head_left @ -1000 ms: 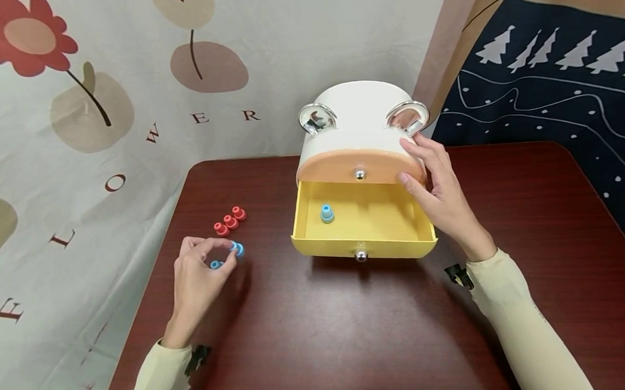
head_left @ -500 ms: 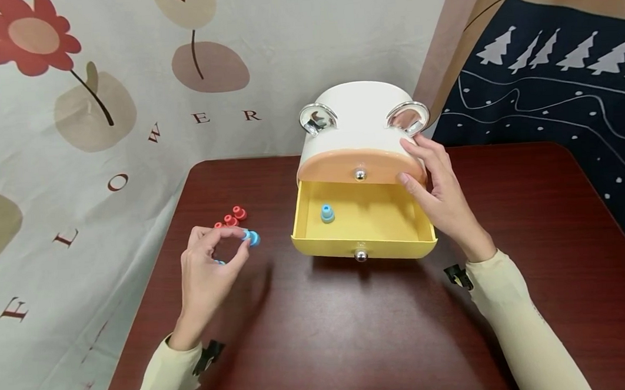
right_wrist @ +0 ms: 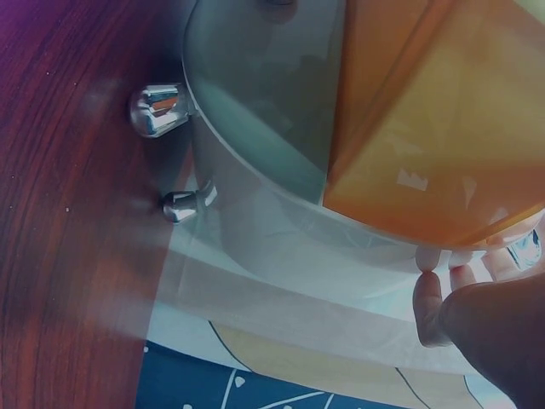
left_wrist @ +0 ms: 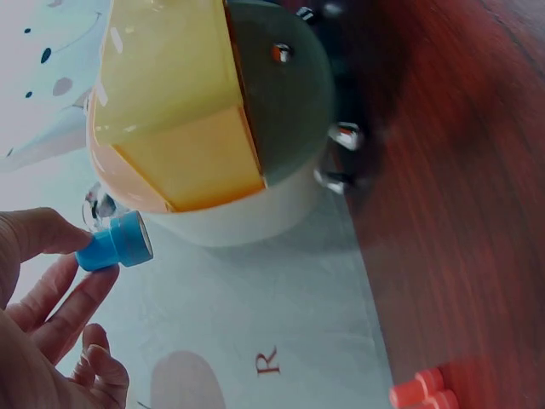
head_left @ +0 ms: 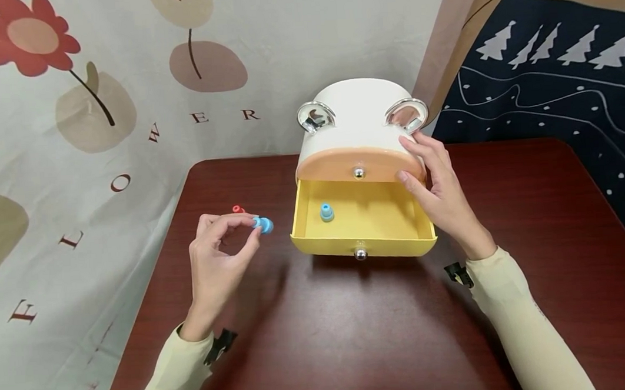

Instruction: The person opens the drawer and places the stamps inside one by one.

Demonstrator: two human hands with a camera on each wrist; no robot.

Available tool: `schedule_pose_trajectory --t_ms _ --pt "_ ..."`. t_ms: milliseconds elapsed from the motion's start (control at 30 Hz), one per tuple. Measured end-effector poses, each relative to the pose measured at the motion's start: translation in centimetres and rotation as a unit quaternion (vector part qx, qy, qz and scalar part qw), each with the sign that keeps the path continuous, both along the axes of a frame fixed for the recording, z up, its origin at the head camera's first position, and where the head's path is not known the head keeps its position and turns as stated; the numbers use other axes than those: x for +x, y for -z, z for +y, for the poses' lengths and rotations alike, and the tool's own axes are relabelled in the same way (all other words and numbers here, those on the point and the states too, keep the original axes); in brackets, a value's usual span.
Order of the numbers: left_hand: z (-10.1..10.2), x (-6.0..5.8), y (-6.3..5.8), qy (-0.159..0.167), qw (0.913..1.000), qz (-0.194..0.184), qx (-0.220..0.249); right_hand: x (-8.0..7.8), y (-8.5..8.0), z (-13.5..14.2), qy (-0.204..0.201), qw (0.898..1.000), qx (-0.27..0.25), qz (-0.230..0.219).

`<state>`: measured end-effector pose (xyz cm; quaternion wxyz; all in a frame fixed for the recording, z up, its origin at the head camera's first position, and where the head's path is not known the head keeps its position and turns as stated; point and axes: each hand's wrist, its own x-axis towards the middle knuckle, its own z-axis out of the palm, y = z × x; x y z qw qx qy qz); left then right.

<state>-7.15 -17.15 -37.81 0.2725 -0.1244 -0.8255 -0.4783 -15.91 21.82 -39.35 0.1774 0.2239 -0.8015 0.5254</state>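
My left hand (head_left: 215, 265) pinches a small blue stamp (head_left: 264, 224) between thumb and fingers, above the table and left of the drawer unit. In the left wrist view the stamp (left_wrist: 128, 239) lies sideways, its wide end pointing away from the hand. A white drawer unit (head_left: 363, 110) with silver ears has its yellow drawer (head_left: 389, 248) pulled out. Inside that drawer another blue stamp (head_left: 326, 212) stands upright, toward the left. My right hand (head_left: 445, 197) rests on the unit's right side, the thumb touching the orange upper drawer (head_left: 332, 165), which is closed.
Behind my left hand a red stamp (head_left: 238, 209) peeks out; two red stamps (left_wrist: 417, 388) show in the left wrist view. The dark red table (head_left: 320, 336) extends around the unit. Printed cloth (head_left: 263, 56) hangs behind it.
My left hand has lifted the blue stamp and carried it right and away from me, toward the drawer. It now hides most of the red stamps. The right hand stays put.
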Motion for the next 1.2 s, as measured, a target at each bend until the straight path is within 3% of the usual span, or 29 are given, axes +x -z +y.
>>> schedule_pose_trajectory --t_ms 433,767,967,1200 --pt "3.0 -1.2 -1.5 0.033 0.9990 0.030 -0.004 0.1 -0.2 0.1 0.005 1.000 -0.008 0.003" --pt "4.8 -2.9 -2.2 0.038 0.9975 -0.038 -0.044 0.2 0.0 0.2 0.004 1.000 -0.009 0.006" --pt "6.0 -4.0 -2.4 0.065 0.9941 -0.043 -0.076 0.1 -0.1 0.2 0.003 1.000 -0.008 0.013" --pt "6.9 -6.0 -2.4 0.126 0.9845 -0.031 -0.118 0.0 0.0 0.2 0.002 1.000 -0.007 0.013"
